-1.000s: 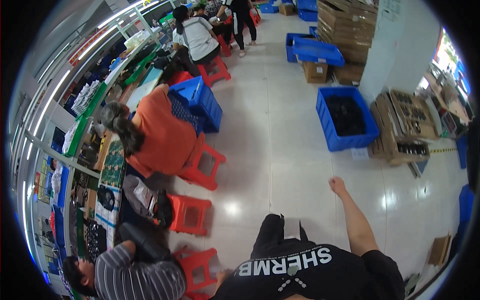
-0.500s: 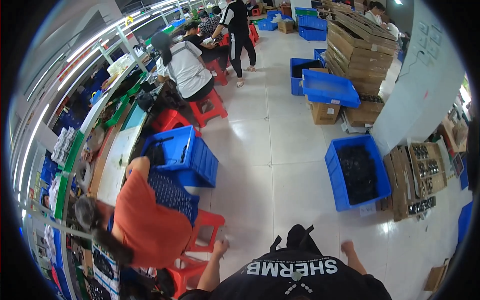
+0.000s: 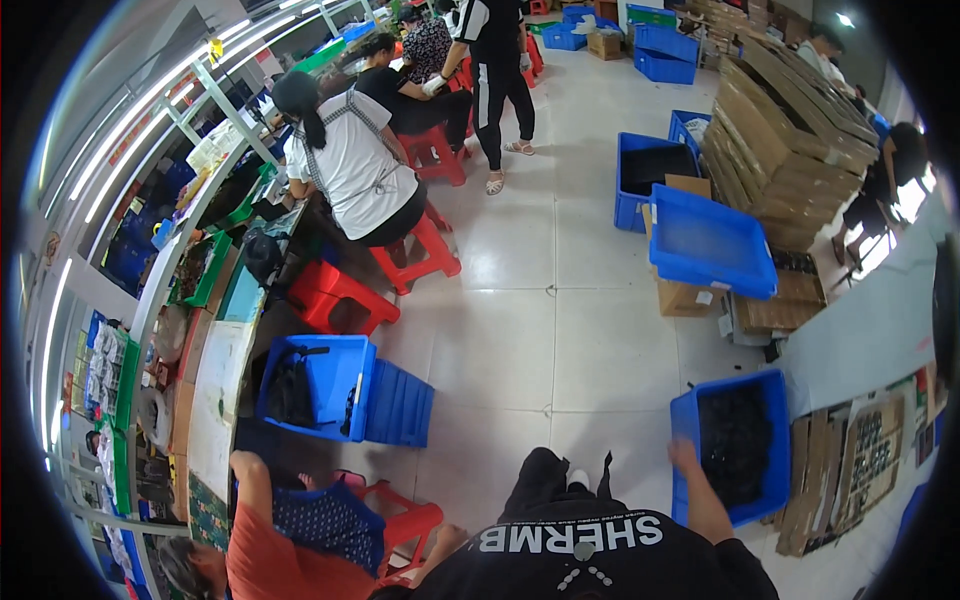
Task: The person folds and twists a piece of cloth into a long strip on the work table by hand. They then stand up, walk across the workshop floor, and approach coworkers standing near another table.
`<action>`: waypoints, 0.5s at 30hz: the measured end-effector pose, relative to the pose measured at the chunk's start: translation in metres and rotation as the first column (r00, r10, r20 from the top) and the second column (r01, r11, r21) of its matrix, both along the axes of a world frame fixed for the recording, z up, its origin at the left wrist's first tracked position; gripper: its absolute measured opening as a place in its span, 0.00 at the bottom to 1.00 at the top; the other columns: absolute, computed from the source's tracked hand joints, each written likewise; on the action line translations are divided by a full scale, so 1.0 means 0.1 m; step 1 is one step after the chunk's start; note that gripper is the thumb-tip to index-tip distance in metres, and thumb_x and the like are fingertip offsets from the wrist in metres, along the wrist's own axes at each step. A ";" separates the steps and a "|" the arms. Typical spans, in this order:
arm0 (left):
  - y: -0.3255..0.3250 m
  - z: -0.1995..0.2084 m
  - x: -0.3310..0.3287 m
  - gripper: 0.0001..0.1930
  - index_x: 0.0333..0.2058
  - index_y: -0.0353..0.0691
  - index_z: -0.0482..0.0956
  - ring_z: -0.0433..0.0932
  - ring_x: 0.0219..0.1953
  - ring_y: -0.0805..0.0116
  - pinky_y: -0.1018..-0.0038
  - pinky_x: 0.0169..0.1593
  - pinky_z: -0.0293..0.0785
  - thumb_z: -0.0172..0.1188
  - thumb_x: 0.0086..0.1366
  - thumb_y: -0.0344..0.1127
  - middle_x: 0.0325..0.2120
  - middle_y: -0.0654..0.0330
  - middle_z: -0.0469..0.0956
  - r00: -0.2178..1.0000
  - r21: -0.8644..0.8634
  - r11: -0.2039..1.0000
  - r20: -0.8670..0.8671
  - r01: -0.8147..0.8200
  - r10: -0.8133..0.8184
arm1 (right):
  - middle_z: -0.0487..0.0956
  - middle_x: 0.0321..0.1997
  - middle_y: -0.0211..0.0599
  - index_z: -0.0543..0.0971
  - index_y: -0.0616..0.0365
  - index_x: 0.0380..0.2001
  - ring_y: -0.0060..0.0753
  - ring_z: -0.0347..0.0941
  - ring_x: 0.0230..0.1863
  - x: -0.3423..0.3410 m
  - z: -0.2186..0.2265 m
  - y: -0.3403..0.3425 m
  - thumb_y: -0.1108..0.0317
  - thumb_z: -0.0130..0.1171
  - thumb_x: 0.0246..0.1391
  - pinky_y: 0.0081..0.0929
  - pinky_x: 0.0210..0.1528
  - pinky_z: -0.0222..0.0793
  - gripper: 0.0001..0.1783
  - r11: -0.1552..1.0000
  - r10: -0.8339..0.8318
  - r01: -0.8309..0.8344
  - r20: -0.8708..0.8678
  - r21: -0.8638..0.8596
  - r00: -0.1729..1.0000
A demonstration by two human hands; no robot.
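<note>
My left hand (image 3: 450, 540) hangs low beside my dark shirt, its fingers curled in with nothing seen in them. It is nearest to the red stool (image 3: 412, 522) of a seated person in orange (image 3: 285, 555). My right hand (image 3: 684, 456) is by the left wall of a blue bin (image 3: 681, 420) full of dark items (image 3: 737, 440) whose kind I cannot make out. Whether that hand touches the bin is unclear, and its fingers are too small and blurred to read.
A tiled aisle (image 3: 553, 350) runs ahead. Along the left stand a workbench (image 3: 222, 375), a blue crate (image 3: 400, 403), red stools (image 3: 338, 297) and seated people. A person in black (image 3: 490, 85) stands farther on. Cartons (image 3: 780, 150) and a tilted blue tray (image 3: 715, 240) are at right.
The crates, bench and blue bin have come nearer as I moved forward. My right hand, apart from the bin before, is now beside it. My left hand has dropped lower in view.
</note>
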State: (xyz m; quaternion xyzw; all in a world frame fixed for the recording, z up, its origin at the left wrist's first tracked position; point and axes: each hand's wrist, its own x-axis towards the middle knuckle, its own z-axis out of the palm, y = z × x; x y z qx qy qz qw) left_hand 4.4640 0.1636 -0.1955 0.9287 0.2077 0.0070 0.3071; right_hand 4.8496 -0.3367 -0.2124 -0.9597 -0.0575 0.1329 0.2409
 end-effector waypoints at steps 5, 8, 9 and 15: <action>0.28 -0.04 1.07 0.22 0.25 0.32 0.76 0.73 0.34 0.49 0.64 0.39 0.68 0.46 0.50 0.49 0.24 0.42 0.73 0.964 0.008 0.999 0.263 0.033 -0.034 | 0.70 0.16 0.39 0.71 0.62 0.20 0.28 0.68 0.16 2.87 1.24 1.46 0.65 0.49 0.45 0.25 0.20 0.62 0.10 0.927 0.048 -0.148 0.284 0.343 0.958; 0.82 0.12 1.92 0.23 0.24 0.32 0.76 0.73 0.33 0.48 0.63 0.39 0.68 0.45 0.51 0.51 0.24 0.42 0.73 0.995 -0.051 0.995 -0.058 -0.080 0.077 | 0.70 0.16 0.37 0.71 0.61 0.20 0.28 0.68 0.16 3.69 1.51 1.99 0.66 0.50 0.45 0.24 0.21 0.62 0.09 0.866 -0.026 0.001 0.044 0.501 0.999; 1.01 0.21 2.23 0.23 0.24 0.33 0.76 0.73 0.33 0.48 0.63 0.38 0.68 0.45 0.51 0.51 0.23 0.42 0.73 0.979 -0.071 0.991 -0.175 -0.116 0.102 | 0.71 0.17 0.41 0.71 0.62 0.20 0.33 0.69 0.19 3.79 1.55 2.05 0.64 0.50 0.44 0.27 0.23 0.63 0.11 0.910 -0.047 0.032 0.025 0.413 0.999; 2.15 0.63 5.39 0.26 0.23 0.32 0.75 0.74 0.29 0.49 0.63 0.34 0.68 0.43 0.54 0.53 0.21 0.43 0.73 0.868 0.012 0.983 -0.467 -0.185 0.169 | 0.71 0.19 0.49 0.72 0.61 0.12 0.52 0.67 0.27 3.79 0.26 1.15 0.63 0.48 0.36 0.42 0.29 0.62 0.12 0.998 -0.048 0.042 -0.113 -0.057 0.992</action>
